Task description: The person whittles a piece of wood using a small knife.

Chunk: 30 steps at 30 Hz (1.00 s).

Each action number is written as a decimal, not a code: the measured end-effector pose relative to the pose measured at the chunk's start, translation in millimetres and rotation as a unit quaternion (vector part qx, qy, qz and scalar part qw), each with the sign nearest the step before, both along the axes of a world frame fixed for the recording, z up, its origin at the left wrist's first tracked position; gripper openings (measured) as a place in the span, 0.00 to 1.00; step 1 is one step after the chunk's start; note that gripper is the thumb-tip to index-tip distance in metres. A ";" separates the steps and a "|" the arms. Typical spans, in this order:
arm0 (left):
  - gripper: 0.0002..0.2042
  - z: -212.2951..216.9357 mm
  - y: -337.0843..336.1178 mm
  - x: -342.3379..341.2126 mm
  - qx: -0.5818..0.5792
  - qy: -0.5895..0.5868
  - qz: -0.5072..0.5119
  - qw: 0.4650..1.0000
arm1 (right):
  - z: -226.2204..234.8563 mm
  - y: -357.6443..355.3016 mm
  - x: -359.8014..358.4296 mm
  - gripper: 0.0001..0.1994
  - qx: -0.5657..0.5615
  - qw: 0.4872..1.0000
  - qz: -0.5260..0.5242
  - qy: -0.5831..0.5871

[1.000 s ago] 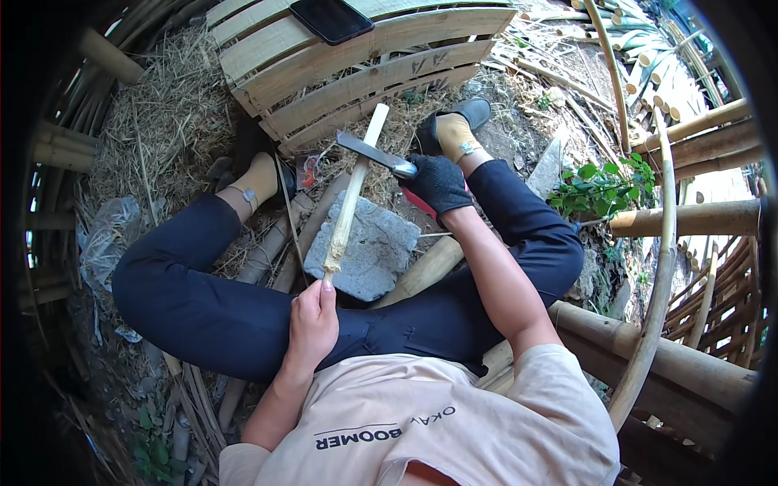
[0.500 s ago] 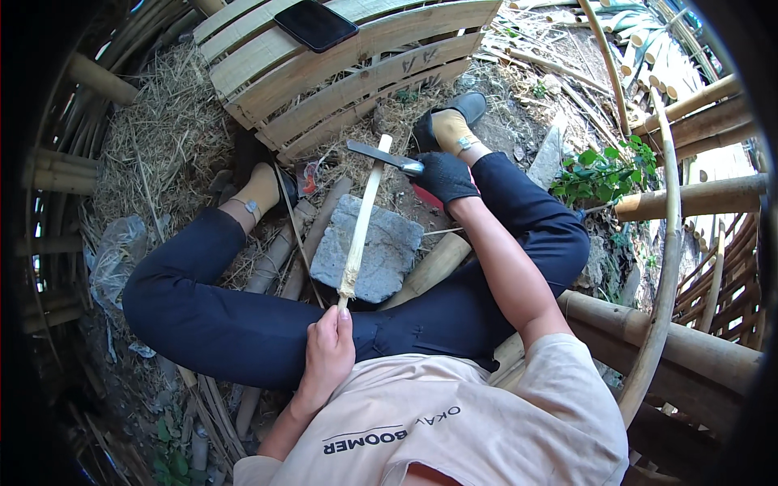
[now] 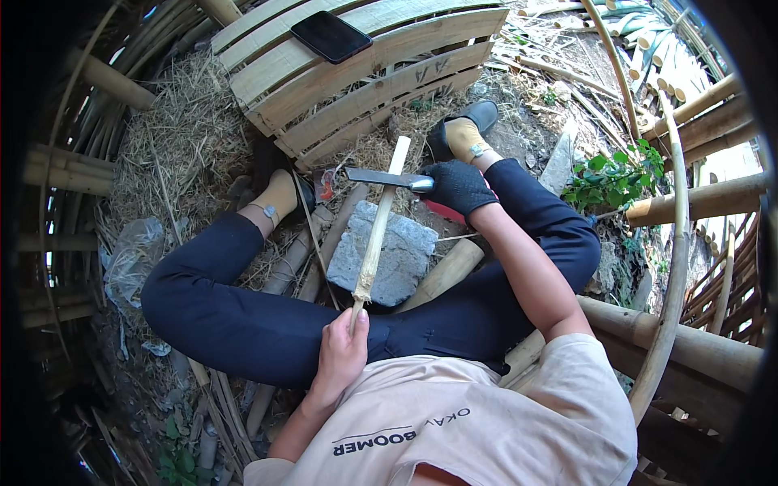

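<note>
My bare left hand (image 3: 343,354) is closed around the near end of a pale, split bamboo strip (image 3: 377,241), close to my lap. The strip points away from me over a rough grey stone block (image 3: 389,255). A frayed, shaved patch shows on it just beyond my fingers. My right hand (image 3: 460,189), in a black knit glove, grips a knife (image 3: 379,177) whose long flat blade points left. That blade lies across the strip near its far end. The knife's handle is mostly hidden in the glove.
A slatted wooden crate (image 3: 373,89) stands ahead with a black phone (image 3: 331,36) on top. Bamboo poles (image 3: 442,274) lie by the block. Left are dry straw and a clear plastic bag (image 3: 134,255); right, a leafy plant (image 3: 612,180) and a bent pole (image 3: 668,300).
The knife blade has slid a short way along the strip toward me. My left hand keeps its hold. The whole view has shifted slightly.
</note>
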<state>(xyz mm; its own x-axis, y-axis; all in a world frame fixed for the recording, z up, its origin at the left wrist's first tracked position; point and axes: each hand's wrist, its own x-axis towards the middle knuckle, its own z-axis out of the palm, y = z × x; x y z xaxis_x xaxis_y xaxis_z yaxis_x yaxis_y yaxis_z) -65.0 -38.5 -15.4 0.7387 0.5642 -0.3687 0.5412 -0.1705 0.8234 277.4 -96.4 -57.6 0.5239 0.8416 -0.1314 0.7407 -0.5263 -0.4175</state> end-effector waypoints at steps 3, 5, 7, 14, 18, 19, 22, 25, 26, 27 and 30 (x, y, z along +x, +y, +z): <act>0.18 -4.4 -1.6 -7.7 -0.037 -0.023 0.006 0.999 | 5.9 2.7 5.3 0.12 -0.018 0.999 0.027 -0.017; 0.17 -1.3 -4.0 -11.6 -0.104 -0.021 0.022 0.994 | 6.2 1.7 9.6 0.12 -0.018 0.999 0.043 -0.015; 0.17 5.8 -6.5 -12.5 -0.102 -0.015 0.018 0.994 | 5.2 0.7 17.1 0.11 -0.020 0.998 0.042 -0.040; 0.17 7.3 -9.0 -15.4 -0.028 0.015 -0.024 0.999 | -23.3 -6.9 50.8 0.12 -0.037 0.999 -0.017 -0.033; 0.19 7.8 -5.3 -12.2 -0.046 0.043 0.011 0.998 | -20.6 -4.9 50.3 0.13 -0.041 0.998 -0.030 -0.036; 0.19 7.2 -4.7 -10.9 -0.077 0.049 0.026 0.995 | -22.0 -5.7 50.6 0.13 -0.029 0.997 -0.042 -0.055; 0.19 5.8 -5.6 -9.2 -0.134 0.043 0.042 0.989 | -34.1 -12.7 59.3 0.13 0.011 0.994 -0.068 -0.082; 0.17 8.2 -5.0 -7.0 -0.225 0.010 0.076 0.971 | -26.0 -17.2 54.8 0.14 0.049 0.991 -0.080 -0.094; 0.16 10.6 -5.1 -4.9 -0.289 -0.011 0.104 0.952 | -20.3 -20.0 52.1 0.15 0.058 0.990 -0.082 -0.100; 0.16 13.8 -3.7 -3.2 -0.289 -0.013 0.106 0.951 | -23.5 -21.2 51.7 0.16 0.056 0.991 -0.078 -0.089; 0.16 19.5 1.8 -2.8 -0.359 -0.014 0.123 0.925 | -11.4 -20.7 36.2 0.18 0.059 0.993 -0.097 -0.035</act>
<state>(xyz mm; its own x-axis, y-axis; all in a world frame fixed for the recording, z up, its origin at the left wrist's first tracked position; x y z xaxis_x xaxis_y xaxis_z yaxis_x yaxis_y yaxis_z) -67.8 -36.7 4.1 0.6352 0.3337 -0.6966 0.4685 0.5505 0.6910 313.6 -117.1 -69.1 0.6824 0.7309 0.0055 0.6594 -0.6123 -0.4361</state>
